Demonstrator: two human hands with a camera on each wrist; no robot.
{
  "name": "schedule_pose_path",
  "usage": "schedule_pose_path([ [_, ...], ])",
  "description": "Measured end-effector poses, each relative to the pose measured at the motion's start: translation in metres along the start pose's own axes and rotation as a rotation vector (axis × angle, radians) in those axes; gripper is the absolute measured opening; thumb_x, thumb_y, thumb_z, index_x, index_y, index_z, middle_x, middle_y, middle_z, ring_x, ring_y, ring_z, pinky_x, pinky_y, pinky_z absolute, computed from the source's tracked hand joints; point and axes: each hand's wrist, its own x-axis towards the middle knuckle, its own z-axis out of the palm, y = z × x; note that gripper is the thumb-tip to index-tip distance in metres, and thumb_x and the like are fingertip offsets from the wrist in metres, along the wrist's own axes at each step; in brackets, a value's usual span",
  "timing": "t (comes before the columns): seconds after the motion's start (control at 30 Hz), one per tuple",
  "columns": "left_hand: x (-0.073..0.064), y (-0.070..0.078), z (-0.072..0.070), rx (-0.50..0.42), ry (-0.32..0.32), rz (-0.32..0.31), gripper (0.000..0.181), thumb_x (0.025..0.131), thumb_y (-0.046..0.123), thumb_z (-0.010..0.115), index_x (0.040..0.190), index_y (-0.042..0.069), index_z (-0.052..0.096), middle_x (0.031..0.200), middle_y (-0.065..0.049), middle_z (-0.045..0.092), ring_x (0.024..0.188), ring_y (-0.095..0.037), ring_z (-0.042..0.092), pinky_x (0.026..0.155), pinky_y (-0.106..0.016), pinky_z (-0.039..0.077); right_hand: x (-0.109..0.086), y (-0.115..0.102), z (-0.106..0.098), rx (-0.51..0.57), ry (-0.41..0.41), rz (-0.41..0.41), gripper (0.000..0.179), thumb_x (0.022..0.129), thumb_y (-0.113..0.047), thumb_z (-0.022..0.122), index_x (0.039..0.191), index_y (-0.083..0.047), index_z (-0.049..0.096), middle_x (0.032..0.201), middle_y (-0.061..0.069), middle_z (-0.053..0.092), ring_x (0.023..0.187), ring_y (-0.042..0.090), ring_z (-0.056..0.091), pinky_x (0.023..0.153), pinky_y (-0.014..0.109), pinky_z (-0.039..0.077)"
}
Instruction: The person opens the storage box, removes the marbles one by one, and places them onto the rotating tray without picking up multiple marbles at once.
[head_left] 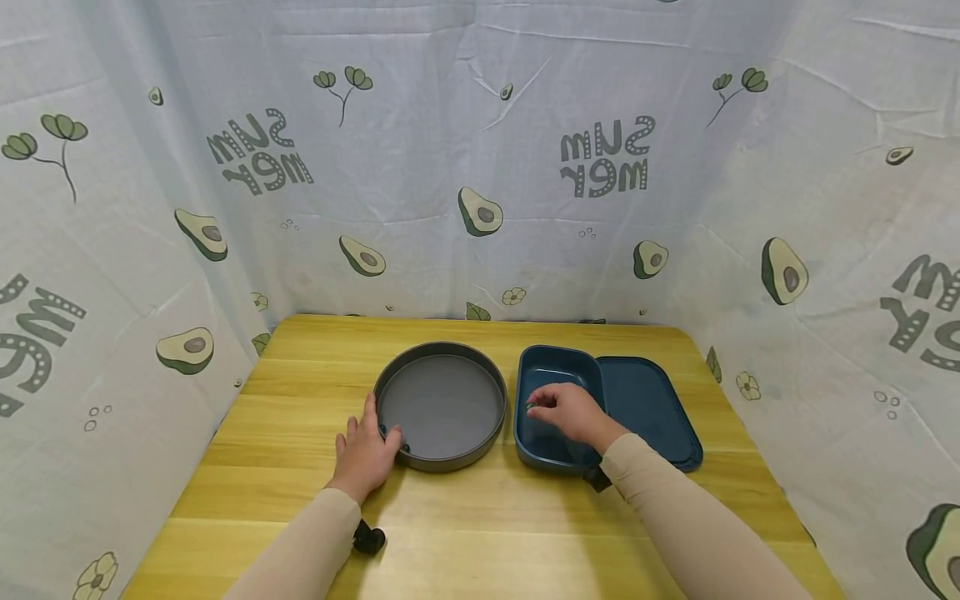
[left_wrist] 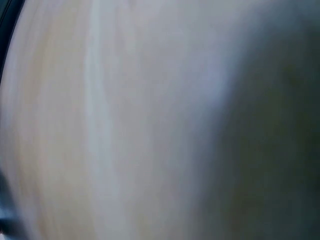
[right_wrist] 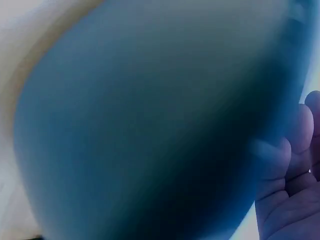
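Hands [head_left: 365,454] [head_left: 573,411] touch pan rim [head_left: 441,345], pinch item [head_left: 531,405] over box [head_left: 557,372].

On the table [head_left: 465,533], the box [head_left: 561,367] sits at three o'clock from the pan [head_left: 441,404], with the lid [head_left: 647,408] at three o'clock from the box. The left hand [head_left: 367,452] is at the pan's eight o'clock edge; the right hand [head_left: 573,410] is over the box.
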Motion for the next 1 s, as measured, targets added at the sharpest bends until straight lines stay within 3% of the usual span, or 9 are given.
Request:
schedule_pose_path([
  [0.4, 0.001, -0.001, 0.001, -0.012, -0.008, -0.003, 0.086, 0.108, 0.044, 0.048, 0.171, 0.014, -0.002, 0.17, -0.026, 0.03, 0.159, -0.055, 0.01, 0.125, -0.075, 0.0, 0.001, -0.016, -0.017, 0.09, 0.099, -0.003, 0.02, 0.101, -0.025, 0.072, 0.118, -0.014, 0.077, 0.118, 0.007, 0.076, 0.103, 0.021, 0.068, 0.092, 0.043, 0.06],
  [1.0, -0.005, 0.003, -0.003, -0.003, -0.005, 0.001, 0.084, 0.109, 0.042, 0.047, 0.171, 0.014, -0.002, 0.169, -0.027, 0.032, 0.159, -0.056, 0.01, 0.125, -0.075, 0.001, 0.005, -0.026, -0.022, 0.181, 0.18, -0.012, 0.022, 0.102, -0.026, 0.071, 0.118, -0.012, 0.076, 0.111, 0.007, 0.076, 0.103, 0.024, 0.067, 0.09, 0.042, 0.058],
])
